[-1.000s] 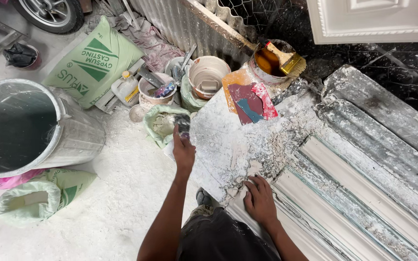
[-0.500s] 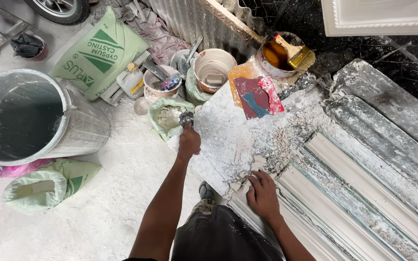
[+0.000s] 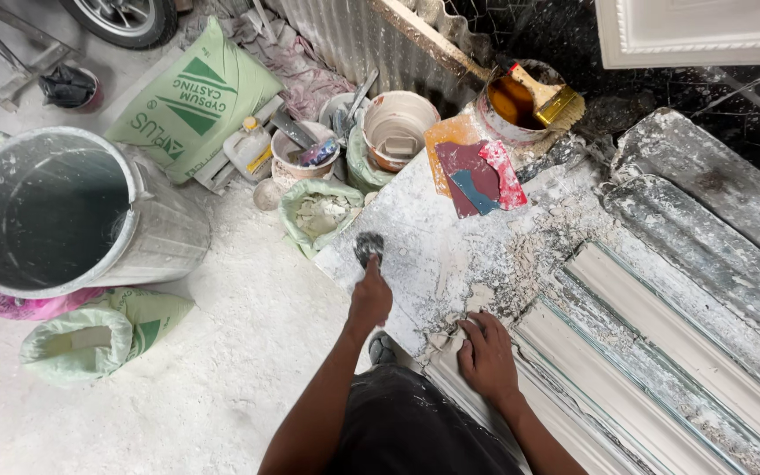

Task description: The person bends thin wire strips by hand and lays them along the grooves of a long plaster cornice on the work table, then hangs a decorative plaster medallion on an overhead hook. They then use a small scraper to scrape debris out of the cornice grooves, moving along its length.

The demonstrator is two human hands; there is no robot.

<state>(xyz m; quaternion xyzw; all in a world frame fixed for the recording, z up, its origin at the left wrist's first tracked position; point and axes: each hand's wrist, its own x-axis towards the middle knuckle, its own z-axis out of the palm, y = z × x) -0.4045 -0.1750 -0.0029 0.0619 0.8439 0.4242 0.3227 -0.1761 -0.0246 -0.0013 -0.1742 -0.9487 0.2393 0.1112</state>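
Note:
My left hand (image 3: 369, 299) grips a small scraper (image 3: 368, 246) whose blade rests near the left edge of a plaster-crusted work slab (image 3: 433, 255). My right hand (image 3: 487, 356) lies flat, fingers spread, on the slab's near edge among white plaster crumbs (image 3: 538, 255), beside the end of long moulded cornice forms (image 3: 661, 352). Below the scraper's edge an open green bag of plaster bits (image 3: 320, 214) stands on the floor.
A large grey bin (image 3: 63, 215) stands left, with green sacks (image 3: 90, 339) by it and a gypsum bag (image 3: 195, 97) behind. Bowls and tubs (image 3: 398, 127), flat orange and red spreaders (image 3: 477, 171) and a tin with a brush (image 3: 529, 97) crowd the slab's far end.
My left hand has drawn the scraper back toward me along the slab's left edge. My right hand has stayed planted on the near edge.

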